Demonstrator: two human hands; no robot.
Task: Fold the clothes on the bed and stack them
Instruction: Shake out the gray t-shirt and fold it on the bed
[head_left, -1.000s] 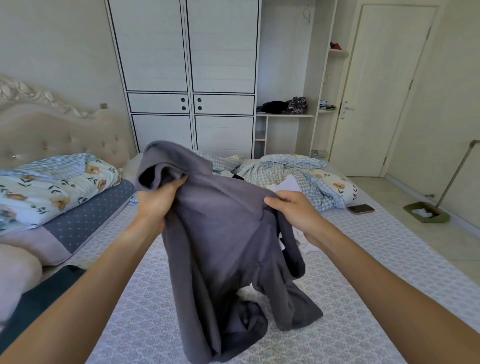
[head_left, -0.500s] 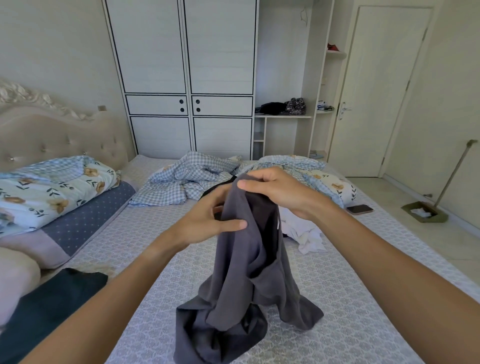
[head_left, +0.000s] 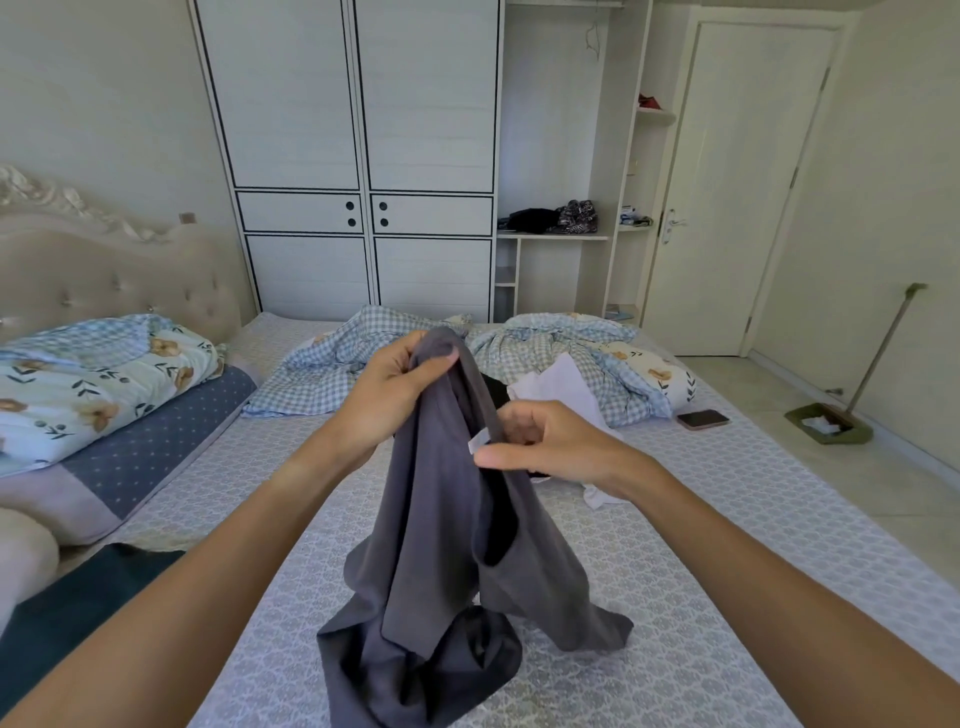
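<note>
- A dark teal cloth (head_left: 78, 613) lies at the near left edge of the bed (head_left: 727, 597).
- The grey garment (head_left: 441, 545) hangs over the middle of the bed, its lower end bunched on the patterned sheet near the near edge.
- The right hand (head_left: 561, 447) is at the garment's right side beside a small white tag (head_left: 478, 444); thumb and fingers are curled close, but I cannot tell whether they pinch the cloth.
- The left hand (head_left: 395, 395) grips the garment's top, thumb clamped over the fold, holding it up.
- A white garment (head_left: 566, 389) lies just behind the right hand.
- A phone (head_left: 702, 419) lies by the right edge.
- Checked bedding (head_left: 332, 374) is heaped at the far edge; a floral quilt (head_left: 93, 379) sits at the left.
- Beyond the bed stands a white wardrobe (head_left: 358, 156).
</note>
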